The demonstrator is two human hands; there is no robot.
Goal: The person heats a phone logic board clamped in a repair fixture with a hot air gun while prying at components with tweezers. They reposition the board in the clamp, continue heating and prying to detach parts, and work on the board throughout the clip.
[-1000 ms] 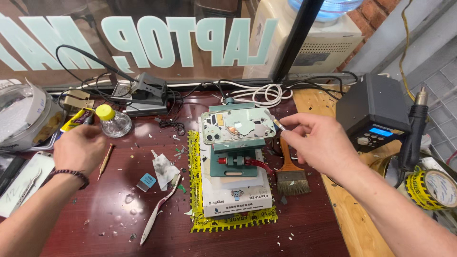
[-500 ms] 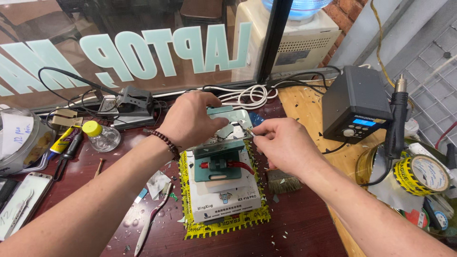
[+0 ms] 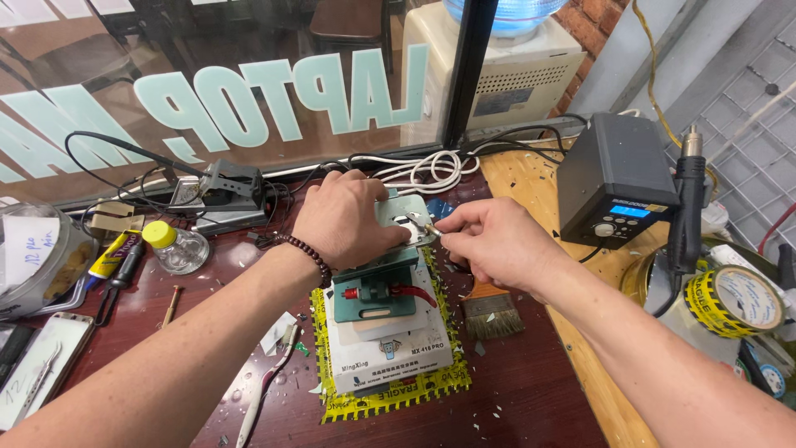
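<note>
A silver metal plate (image 3: 404, 217) lies on a green clamp fixture (image 3: 377, 292), which sits on a white box (image 3: 390, 358) edged with yellow tape. My left hand (image 3: 352, 220), with a bead bracelet at the wrist, lies over the plate's left half and holds it down. My right hand (image 3: 491, 245) comes in from the right. Its thumb and forefinger pinch a small thin metal piece (image 3: 431, 228) at the plate's right edge. I cannot tell whether that piece is a tool tip or a screw.
A brush (image 3: 489, 311) lies right of the box. A black hot-air station (image 3: 613, 178) with its handle (image 3: 688, 207) and a yellow tape roll (image 3: 734, 299) stand at the right. At the left are a yellow-capped bottle (image 3: 170, 245), a phone (image 3: 41, 357) and a white pry tool (image 3: 265, 390).
My left hand has moved from the table at the left onto the metal plate. My right hand has come in closer to the plate's right edge. The view has shifted toward the right.
</note>
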